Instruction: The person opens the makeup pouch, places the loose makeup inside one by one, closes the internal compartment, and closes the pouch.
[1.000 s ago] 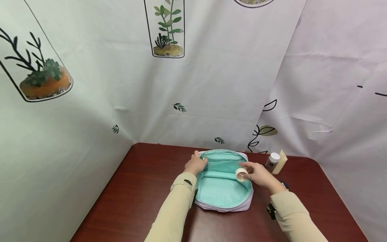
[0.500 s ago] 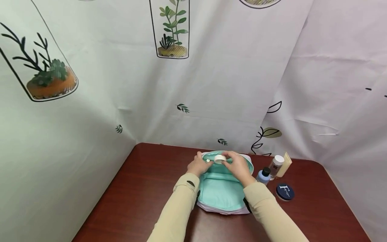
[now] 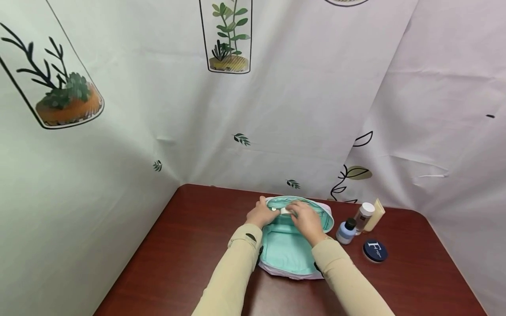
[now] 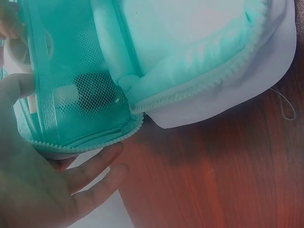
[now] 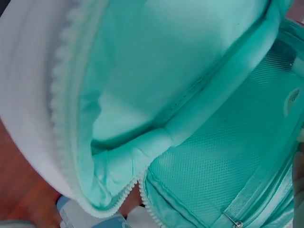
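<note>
A lilac toiletry bag [image 3: 292, 277] with mint lining lies unzipped on the table, its lid raised at the back. My left hand [image 3: 262, 214] grips the lid's left edge; in the left wrist view its thumb [image 4: 19, 86] is at the mesh pocket's top and the other fingers are outside. My right hand [image 3: 309, 221] pinches a white ring-shaped roll [image 3: 285, 211], like tape, at the pocket's opening. Through the mesh [image 4: 78, 45], part of the roll [image 4: 18, 51] shows below the band. A dark item with a white end [image 4: 95, 90] also sits in the pocket.
Right of the bag stand a blue bottle with a black cap [image 3: 346, 231], a clear bottle with a white cap [image 3: 364, 217] and a cream tube [image 3: 374, 216]. A round navy-lidded jar [image 3: 375, 251] lies nearer. A printed cloth [image 3: 296, 109] hangs behind the reddish-brown table [image 3: 178, 245].
My right hand has carried the white roll leftward from the bag's right side to the lid's mesh pocket and lowered it partly in. My left hand keeps its hold on the lid.
</note>
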`<state>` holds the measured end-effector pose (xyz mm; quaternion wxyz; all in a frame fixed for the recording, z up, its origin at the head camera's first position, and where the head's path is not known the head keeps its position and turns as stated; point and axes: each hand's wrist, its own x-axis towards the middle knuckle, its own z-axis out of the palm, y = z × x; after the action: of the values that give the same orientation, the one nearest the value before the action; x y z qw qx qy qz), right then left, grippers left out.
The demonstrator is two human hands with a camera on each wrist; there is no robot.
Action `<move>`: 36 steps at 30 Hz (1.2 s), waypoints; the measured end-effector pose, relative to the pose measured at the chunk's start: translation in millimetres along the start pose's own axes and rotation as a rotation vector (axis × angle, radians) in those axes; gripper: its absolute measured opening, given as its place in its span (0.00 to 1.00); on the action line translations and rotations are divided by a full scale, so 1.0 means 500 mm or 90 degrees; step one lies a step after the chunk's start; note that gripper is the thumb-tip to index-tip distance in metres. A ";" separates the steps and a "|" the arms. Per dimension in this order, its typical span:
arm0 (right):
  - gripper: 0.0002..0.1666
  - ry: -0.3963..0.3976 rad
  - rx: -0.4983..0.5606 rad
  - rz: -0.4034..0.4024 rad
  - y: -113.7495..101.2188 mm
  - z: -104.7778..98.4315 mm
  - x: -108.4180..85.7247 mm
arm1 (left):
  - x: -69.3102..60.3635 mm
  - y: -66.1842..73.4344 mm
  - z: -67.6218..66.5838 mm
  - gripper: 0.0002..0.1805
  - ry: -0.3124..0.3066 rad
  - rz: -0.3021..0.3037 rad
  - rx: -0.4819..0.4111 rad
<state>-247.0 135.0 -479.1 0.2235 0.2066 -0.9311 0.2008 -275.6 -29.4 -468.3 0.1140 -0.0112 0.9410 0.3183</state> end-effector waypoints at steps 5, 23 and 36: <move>0.12 -0.004 -0.059 -0.089 0.008 0.004 -0.002 | -0.001 0.003 0.000 0.43 0.001 0.001 -0.002; 0.24 -0.203 -0.127 -0.034 0.010 0.004 -0.025 | -0.002 0.007 0.000 0.42 0.008 -0.001 0.001; 0.09 0.238 -0.030 -0.136 0.067 -0.100 -0.031 | -0.013 0.005 -0.005 0.43 -0.002 -0.009 0.004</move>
<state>-233.8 191.0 -455.4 0.4174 0.2579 -0.8506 0.1891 -270.1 -29.3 -463.4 0.1181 -0.0173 0.9417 0.3147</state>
